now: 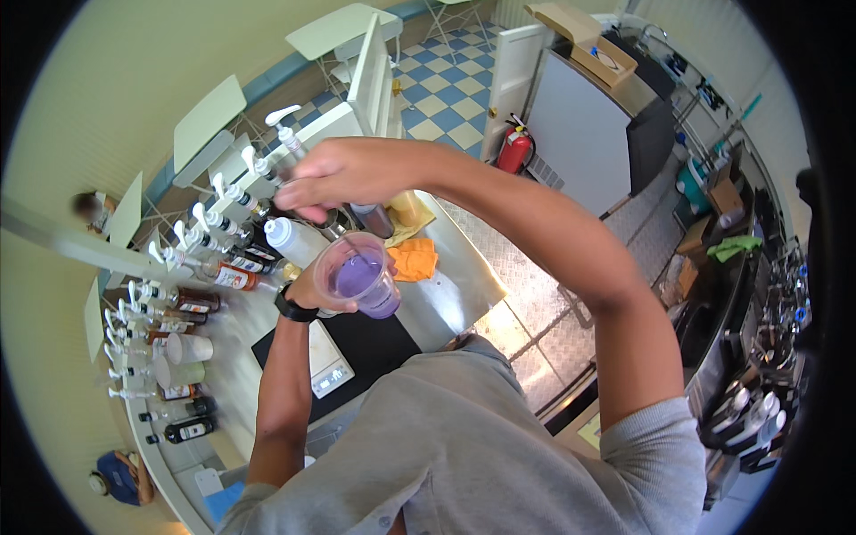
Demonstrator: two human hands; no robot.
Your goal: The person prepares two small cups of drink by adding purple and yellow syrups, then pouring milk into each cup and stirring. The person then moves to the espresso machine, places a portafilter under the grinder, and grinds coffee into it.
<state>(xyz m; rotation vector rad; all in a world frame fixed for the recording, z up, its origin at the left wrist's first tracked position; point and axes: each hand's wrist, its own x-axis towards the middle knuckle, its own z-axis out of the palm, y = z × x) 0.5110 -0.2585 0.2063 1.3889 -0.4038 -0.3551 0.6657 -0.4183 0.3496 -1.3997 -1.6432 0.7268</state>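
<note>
My left hand (306, 289), with a black watch at the wrist, grips a clear plastic cup (386, 294) holding purple liquid. The cup tilts and its mouth faces me. Above it, slightly blurred, my right hand (328, 179) has its fingers curled together around what looks like a thin metal stirrer (361, 253), whose lower part reaches into the cup. The grip itself is partly hidden. Below the cup, a digital scale (329, 361) lies on a black mat (384, 341). Close to the left hand stands a white squeeze bottle (294, 241).
Several syrup bottles with white pumps (231, 273) line the counter's left side. An orange cloth (414, 259) and a metal shaker (373, 219) sit beyond the cup. Stacked plastic cups (189, 348) stand at left. A fire extinguisher (513, 148) is on the floor. Two people are at the far left.
</note>
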